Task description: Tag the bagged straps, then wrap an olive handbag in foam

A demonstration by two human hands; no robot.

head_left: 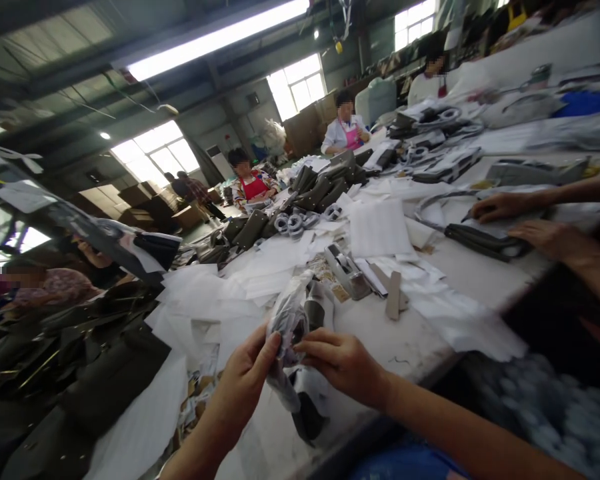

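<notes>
My left hand (245,377) and my right hand (341,360) both grip a clear plastic-wrapped dark strap bundle (296,319) just above the white table (405,340). The fingers of each hand are curled onto the wrapping, left on its lower left side, right on its right side. More of the bundle hangs down between my wrists.
White paper sheets (380,227) and a tape dispenser (347,270) lie beyond my hands. Dark bag parts (320,187) are piled farther back, dark bags (95,373) at left. A neighbour's hands (525,223) work on a strap at right. Several seated workers sit along the far side.
</notes>
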